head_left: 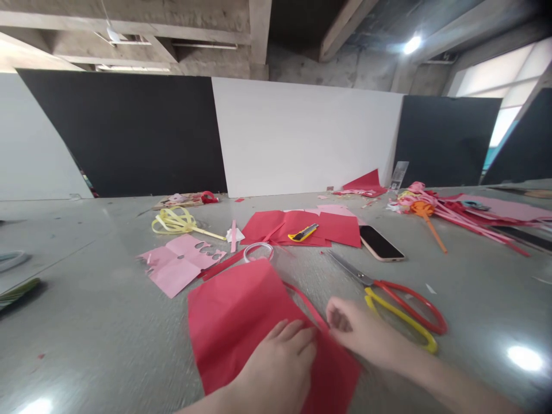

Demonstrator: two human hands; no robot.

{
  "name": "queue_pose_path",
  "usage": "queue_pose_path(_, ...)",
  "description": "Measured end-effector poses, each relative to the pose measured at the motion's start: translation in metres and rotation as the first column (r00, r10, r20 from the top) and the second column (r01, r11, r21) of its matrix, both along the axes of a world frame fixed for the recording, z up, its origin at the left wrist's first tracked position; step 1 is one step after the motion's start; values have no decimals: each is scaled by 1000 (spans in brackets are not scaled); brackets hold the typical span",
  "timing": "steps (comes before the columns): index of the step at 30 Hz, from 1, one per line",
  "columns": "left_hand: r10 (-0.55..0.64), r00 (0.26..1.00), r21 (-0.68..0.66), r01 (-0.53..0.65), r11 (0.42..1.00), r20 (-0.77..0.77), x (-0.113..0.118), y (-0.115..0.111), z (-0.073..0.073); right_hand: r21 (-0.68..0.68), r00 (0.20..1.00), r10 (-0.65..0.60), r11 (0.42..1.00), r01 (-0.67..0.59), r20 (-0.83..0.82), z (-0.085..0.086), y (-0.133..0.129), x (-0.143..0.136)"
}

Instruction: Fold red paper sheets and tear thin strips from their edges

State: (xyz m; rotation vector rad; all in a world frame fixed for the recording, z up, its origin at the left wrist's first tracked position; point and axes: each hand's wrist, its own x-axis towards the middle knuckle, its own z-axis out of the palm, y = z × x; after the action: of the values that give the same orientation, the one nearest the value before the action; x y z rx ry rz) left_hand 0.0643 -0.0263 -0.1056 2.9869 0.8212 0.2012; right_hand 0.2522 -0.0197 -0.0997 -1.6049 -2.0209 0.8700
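- Red sheet (pixel 233 316) lies nearest, left of the scissors (pixel 366 280).
- Left hand (pixel 280 359) rests open on it.
- Right hand (pixel 356 328) curls beside its right edge; whether gripping, cannot tell.

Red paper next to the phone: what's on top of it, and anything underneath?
The yellow cutter lies on the red paper, with a thin red strip beside it. Pink paper shows past the far edge; whatever lies underneath is covered and can't be seen.
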Motion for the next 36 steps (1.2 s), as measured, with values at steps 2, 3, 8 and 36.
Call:
queue_pose_path(2,74,997,3,-74,997,34,1,-1,0,27,1000,-15,1000,16,-4,-3,0,-4)
queue_pose_path(3,84,995,10,-84,996,63,2,-2,-2,33,1000,-19,999,20,-2,-4,0,-5)
queue_pose_path(8,-95,986,28,92,995,135,5,-4,-13,30,1000,-18,999,18,3,-7,4,-4)
queue_pose_path(36,-120,972,67,109,992,201,6,-4,-14,124,1000,1,992,0,-4,-12,5,-5)
